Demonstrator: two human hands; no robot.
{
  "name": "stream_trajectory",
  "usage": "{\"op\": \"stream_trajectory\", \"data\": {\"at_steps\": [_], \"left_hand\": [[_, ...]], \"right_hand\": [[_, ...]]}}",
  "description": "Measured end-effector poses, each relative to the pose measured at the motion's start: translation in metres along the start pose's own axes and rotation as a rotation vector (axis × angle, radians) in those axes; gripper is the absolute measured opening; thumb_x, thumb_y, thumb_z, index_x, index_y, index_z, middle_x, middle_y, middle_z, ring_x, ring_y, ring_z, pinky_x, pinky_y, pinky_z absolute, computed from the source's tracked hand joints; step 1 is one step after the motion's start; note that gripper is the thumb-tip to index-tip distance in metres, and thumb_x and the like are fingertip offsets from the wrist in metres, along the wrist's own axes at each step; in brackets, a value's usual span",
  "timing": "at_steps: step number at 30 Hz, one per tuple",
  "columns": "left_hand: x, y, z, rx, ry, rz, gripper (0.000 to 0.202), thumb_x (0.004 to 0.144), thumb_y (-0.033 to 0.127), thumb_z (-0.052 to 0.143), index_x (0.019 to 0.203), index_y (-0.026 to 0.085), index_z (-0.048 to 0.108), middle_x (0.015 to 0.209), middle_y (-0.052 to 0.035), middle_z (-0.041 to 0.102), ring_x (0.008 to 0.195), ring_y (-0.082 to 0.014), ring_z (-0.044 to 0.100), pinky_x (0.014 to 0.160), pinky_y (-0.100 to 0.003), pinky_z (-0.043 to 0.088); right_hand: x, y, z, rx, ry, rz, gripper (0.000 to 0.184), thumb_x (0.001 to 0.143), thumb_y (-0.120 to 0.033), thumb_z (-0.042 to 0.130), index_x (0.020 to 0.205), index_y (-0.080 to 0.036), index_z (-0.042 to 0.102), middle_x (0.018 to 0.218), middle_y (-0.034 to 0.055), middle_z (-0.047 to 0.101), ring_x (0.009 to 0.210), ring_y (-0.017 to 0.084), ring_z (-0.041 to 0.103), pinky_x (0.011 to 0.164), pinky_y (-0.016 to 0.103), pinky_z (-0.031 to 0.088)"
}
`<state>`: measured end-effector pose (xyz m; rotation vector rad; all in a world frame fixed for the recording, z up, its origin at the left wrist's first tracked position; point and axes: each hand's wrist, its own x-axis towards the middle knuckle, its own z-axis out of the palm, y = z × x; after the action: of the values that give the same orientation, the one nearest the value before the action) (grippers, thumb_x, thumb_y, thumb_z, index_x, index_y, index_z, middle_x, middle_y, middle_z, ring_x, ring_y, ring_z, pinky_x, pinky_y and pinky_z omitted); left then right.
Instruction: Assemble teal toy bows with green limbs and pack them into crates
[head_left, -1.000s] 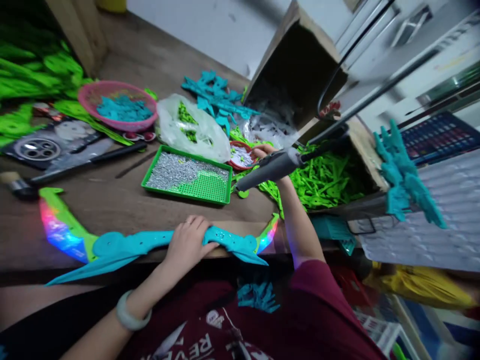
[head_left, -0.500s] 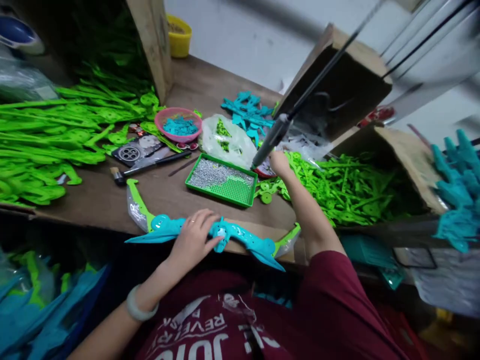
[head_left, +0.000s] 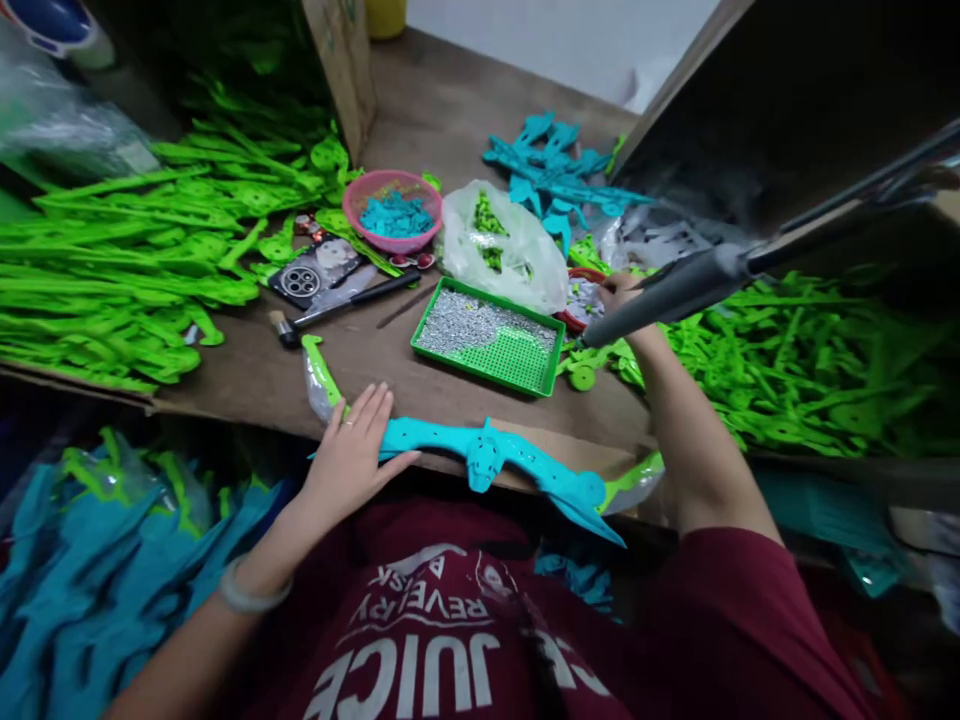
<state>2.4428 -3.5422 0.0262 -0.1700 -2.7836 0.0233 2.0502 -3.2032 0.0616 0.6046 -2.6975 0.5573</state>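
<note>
A turquoise toy bow (head_left: 555,470) with lime-green tips lies along the table's front edge. My left hand (head_left: 356,440) rests over the bow's left limb, fingers stretched out and thumb pointing right. My right hand (head_left: 626,295) reaches to a red basket (head_left: 576,318) of whitish pieces, touching its right side or contents. A hanging grey power screwdriver (head_left: 667,295) crosses in front of that hand and hides most of its fingers, so what they hold does not show. Left of the basket sits a green tray (head_left: 487,372) of small silvery screws.
Lime-green parts pile up at left (head_left: 135,270) and right (head_left: 817,370). A pink basket (head_left: 394,243) of turquoise pieces and a plastic bag (head_left: 517,240) stand behind the tray. A black-handled hammer (head_left: 352,303) lies near a phone (head_left: 304,280). Turquoise parts (head_left: 551,175) lie farther back.
My left hand has slid left along the bow, uncovering its middle. My right hand stays at the red basket. The hanging screwdriver now slants lower across it, and the view has shifted.
</note>
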Motion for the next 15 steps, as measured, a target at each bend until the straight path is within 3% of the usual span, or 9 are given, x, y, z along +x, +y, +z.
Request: {"op": "stream_trajectory", "data": {"at_steps": [3,7,9,11,15], "left_hand": [[-0.001,0.001,0.001,-0.011,0.003,0.034,0.082,0.099,0.065,0.034,0.153,0.002,0.032,0.156,-0.025,0.04,0.146,-0.039,0.037,0.117,-0.063,0.027],[0.014,0.024,-0.035,-0.116,0.125,0.08,0.072,0.098,0.049,0.052,0.153,0.007,0.034,0.157,-0.0235,0.038,0.149,-0.037,0.033,0.12,-0.061,0.026],[0.025,0.043,-0.044,-0.2,0.16,0.175,0.067,0.096,0.042,0.06,0.15,0.009,0.038,0.156,-0.0217,0.041,0.15,-0.0348,0.033,0.121,-0.057,0.028],[0.035,0.065,-0.035,-0.265,0.14,0.305,0.063,0.096,0.038,0.061,0.148,0.009,0.042,0.156,-0.0207,0.043,0.149,-0.0337,0.035,0.119,-0.054,0.032],[0.046,0.102,0.012,-0.282,0.084,0.435,0.057,0.097,0.038,0.057,0.142,0.004,0.047,0.151,-0.022,0.048,0.143,-0.0362,0.043,0.113,-0.053,0.039]], "right_hand": [[0.001,-0.004,0.001,-0.039,0.012,0.04,0.031,0.097,-0.024,0.046,0.093,-0.009,0.073,0.089,0.0136,0.071,0.088,0.022,0.065,0.088,0.039,0.048],[-0.009,-0.01,0.001,0.017,0.14,-0.004,0.023,0.091,-0.016,0.049,0.087,-0.016,0.071,0.086,0.0087,0.068,0.087,0.023,0.062,0.086,0.039,0.048],[-0.016,-0.012,0.0,0.062,0.182,0.02,0.02,0.089,-0.012,0.05,0.086,-0.017,0.069,0.085,0.0071,0.066,0.085,0.021,0.059,0.084,0.036,0.046],[-0.021,-0.016,-0.002,0.102,0.164,0.096,0.017,0.087,-0.007,0.052,0.086,-0.017,0.066,0.083,0.0044,0.064,0.081,0.018,0.055,0.083,0.033,0.044],[-0.022,-0.027,-0.004,0.136,0.091,0.207,0.016,0.084,0.001,0.055,0.093,-0.012,0.061,0.077,-0.0019,0.058,0.076,0.011,0.046,0.084,0.027,0.04]]}}
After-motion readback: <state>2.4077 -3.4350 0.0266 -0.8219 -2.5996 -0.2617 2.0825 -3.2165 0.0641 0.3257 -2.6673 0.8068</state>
